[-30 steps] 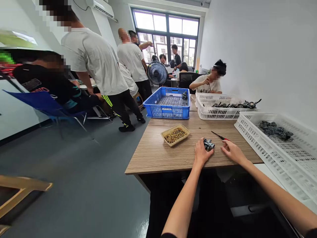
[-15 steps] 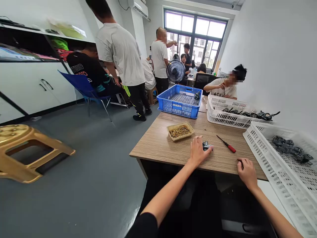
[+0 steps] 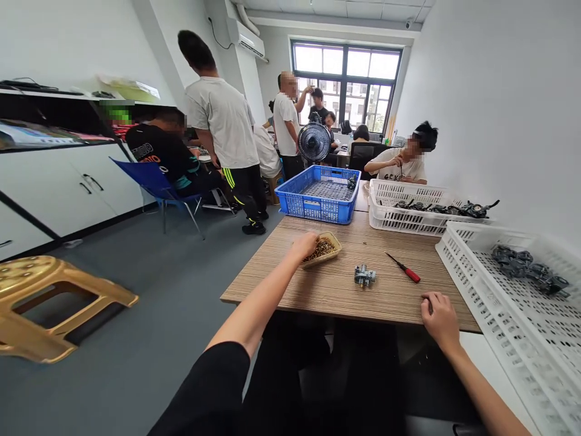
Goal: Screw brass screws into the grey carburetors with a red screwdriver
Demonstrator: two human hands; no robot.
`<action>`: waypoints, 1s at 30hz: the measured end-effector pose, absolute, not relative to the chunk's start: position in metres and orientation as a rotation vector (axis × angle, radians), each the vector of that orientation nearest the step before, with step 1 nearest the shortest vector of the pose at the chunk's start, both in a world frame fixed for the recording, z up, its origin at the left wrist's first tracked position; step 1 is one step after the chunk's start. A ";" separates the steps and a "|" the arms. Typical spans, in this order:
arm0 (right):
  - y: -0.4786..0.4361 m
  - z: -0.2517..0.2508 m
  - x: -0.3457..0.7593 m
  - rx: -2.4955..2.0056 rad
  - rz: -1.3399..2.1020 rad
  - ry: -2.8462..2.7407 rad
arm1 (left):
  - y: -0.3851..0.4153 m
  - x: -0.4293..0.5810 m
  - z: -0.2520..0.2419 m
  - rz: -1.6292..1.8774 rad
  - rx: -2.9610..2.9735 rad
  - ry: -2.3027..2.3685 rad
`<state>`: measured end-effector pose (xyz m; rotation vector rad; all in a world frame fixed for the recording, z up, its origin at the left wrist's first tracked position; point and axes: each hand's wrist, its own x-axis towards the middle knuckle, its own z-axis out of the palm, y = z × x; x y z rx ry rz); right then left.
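My left hand [image 3: 306, 245] reaches over the near-left rim of a small tan tray [image 3: 334, 249] of brass jets or screws [image 3: 324, 247]. Its fingers are bent down among the brass pieces, and the fingertips are hidden. A small silver-grey carburetor [image 3: 364, 275] lies by itself on the wooden table, right of the tray. Near the table's front edge rests my right hand [image 3: 439, 318], fingers loosely bent on the surface and nothing seen held. A screwdriver [image 3: 411, 274] with a red handle lies just beyond it.
At the table's far side stands a blue crate [image 3: 313, 209]. White crates [image 3: 403, 223] with dark carburetors line the right. A tiny brass piece [image 3: 365, 243] lies on the table. A co-worker [image 3: 403, 163] sits opposite; other people and a fan [image 3: 314, 142] are behind.
My left hand has left the carburetor and moved left into the tray of brass pieces. The carburetor stays on the table. My right hand remains at the table edge. The view has tilted up slightly.
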<state>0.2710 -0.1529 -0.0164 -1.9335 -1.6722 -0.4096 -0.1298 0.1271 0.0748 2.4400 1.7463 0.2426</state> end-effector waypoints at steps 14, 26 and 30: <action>-0.151 -0.016 0.265 -1.936 -0.370 -1.602 | 0.146 -0.128 0.055 0.094 2.442 1.794; -0.151 -0.020 0.263 -1.930 -0.384 -1.587 | 0.130 -0.133 0.062 0.309 2.442 1.793; -0.152 -0.018 0.263 -1.948 -0.347 -1.577 | 0.120 -0.122 0.071 0.463 2.444 1.698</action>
